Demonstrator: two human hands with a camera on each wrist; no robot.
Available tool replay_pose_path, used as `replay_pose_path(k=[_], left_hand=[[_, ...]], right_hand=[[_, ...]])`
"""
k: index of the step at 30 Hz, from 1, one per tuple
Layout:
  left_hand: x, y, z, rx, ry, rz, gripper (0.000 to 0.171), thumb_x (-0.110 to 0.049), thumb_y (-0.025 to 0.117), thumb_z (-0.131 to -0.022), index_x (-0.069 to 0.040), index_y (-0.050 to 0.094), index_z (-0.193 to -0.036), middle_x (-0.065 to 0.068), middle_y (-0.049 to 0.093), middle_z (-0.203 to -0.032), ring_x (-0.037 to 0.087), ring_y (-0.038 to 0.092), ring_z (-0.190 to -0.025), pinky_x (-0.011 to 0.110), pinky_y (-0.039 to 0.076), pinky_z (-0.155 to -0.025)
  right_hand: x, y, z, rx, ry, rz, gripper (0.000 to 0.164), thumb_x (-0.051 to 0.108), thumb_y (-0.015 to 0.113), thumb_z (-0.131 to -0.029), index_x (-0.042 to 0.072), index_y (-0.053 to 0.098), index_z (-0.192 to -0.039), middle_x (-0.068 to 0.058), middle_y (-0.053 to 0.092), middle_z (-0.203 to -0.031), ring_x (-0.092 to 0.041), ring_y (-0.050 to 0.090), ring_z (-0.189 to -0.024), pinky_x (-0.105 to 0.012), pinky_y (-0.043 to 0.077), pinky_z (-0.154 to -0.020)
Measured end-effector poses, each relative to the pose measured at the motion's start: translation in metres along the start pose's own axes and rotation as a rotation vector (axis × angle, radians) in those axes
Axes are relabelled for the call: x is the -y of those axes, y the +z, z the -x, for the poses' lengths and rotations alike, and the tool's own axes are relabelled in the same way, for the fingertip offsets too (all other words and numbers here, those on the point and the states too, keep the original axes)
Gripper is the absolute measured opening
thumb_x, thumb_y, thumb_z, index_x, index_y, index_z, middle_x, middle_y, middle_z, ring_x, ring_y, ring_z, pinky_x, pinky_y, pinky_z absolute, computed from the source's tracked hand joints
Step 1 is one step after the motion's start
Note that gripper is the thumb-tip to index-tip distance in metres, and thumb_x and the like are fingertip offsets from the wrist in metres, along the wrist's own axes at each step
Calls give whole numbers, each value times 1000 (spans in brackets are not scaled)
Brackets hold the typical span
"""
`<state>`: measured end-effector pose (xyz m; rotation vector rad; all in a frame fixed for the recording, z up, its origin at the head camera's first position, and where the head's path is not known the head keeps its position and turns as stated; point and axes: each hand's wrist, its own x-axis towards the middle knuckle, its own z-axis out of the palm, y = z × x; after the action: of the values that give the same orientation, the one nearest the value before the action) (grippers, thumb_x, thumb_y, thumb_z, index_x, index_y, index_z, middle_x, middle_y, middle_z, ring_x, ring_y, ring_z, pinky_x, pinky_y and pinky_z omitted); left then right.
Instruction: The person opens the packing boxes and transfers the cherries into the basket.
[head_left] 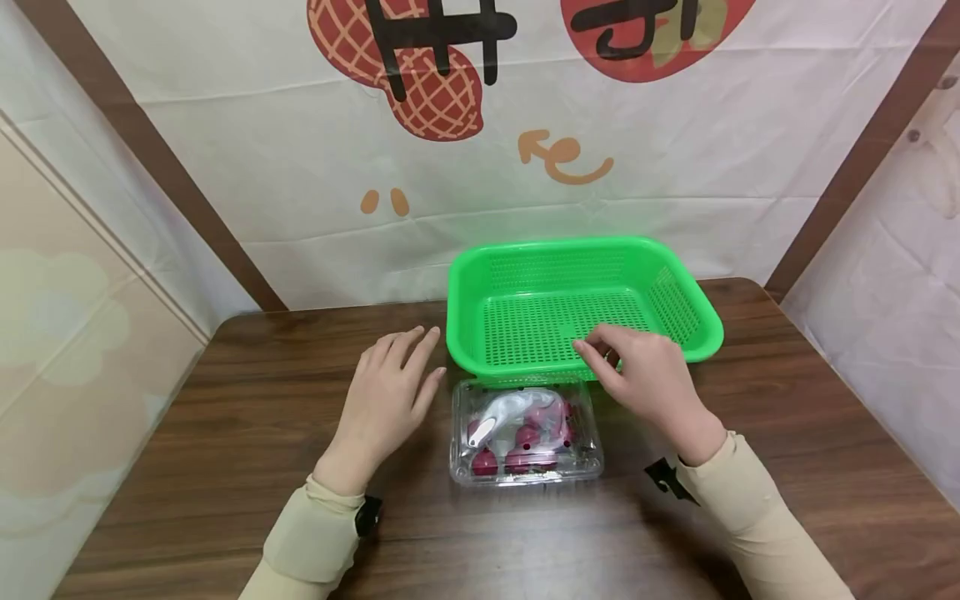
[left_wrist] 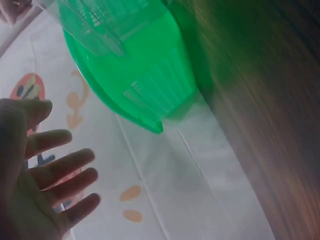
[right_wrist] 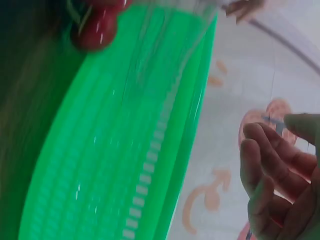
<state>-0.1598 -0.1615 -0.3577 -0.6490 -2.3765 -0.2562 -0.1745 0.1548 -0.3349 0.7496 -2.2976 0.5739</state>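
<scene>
A clear plastic box with several cherries inside lies on the table, close to the front of a green basket. Glare hides part of its contents. To the left of the box hovers my left hand, its fingers spread and relaxed, holding nothing. My right hand is over the basket's front right rim, fingers loosely bent with nothing between them. The right wrist view shows this hand free of any thing, with a glossy cherry at the top left.
The brown wooden table runs back to a white printed cloth. The basket stands at the table's rear edge, against the cloth. A dark strap end hangs by my right wrist.
</scene>
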Motion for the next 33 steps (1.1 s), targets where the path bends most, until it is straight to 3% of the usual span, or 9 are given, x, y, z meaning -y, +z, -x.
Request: replay_pose_path(k=[6,11,18,22,28,33], left_hand=[[-11,-5,1,-101,112,2,34,-21,60,-85,-3,62,-113,14,62,-106,32,54,-99,49,46,-81],[-20,-8,5,-173,221,-7,22,-14,63,-81,-2,66,-99,9,64,-84,27,56,-81,44,48,-73],[-27,-13,15,-222,345,44,14,-3,52,-80,-5,65,-83,7,60,-75,25,53,-72,42,46,-67],[-28,-15,19,-238,432,55,18,-2,46,-82,-6,63,-78,5,57,-73,23,53,-70,40,46,-65],[-27,-16,27,-207,598,79,20,-1,43,-81,-7,62,-76,3,58,-75,21,54,-73,39,48,-71],[-24,-13,36,-148,654,117,21,-5,43,-84,-8,62,-78,2,57,-78,21,54,-78,38,47,-75]], right_hand=[[25,6,3,16,44,-90,20,27,57,-88,21,59,-69,12,44,-52,-2,37,-45,-24,32,-41],[43,7,6,90,103,-173,24,31,54,-91,22,59,-70,14,44,-51,-1,37,-42,-23,33,-41],[69,16,18,178,132,-280,21,32,54,-91,21,63,-75,14,47,-52,2,38,-41,-19,38,-41],[84,29,27,215,105,-269,18,31,56,-89,22,60,-73,15,42,-52,3,30,-43,-17,32,-39],[99,36,37,240,78,-272,16,30,59,-87,24,59,-73,18,46,-58,4,34,-46,-15,33,-42],[109,39,44,268,25,-299,22,30,58,-88,24,54,-68,18,42,-55,5,34,-47,-11,31,-43]])
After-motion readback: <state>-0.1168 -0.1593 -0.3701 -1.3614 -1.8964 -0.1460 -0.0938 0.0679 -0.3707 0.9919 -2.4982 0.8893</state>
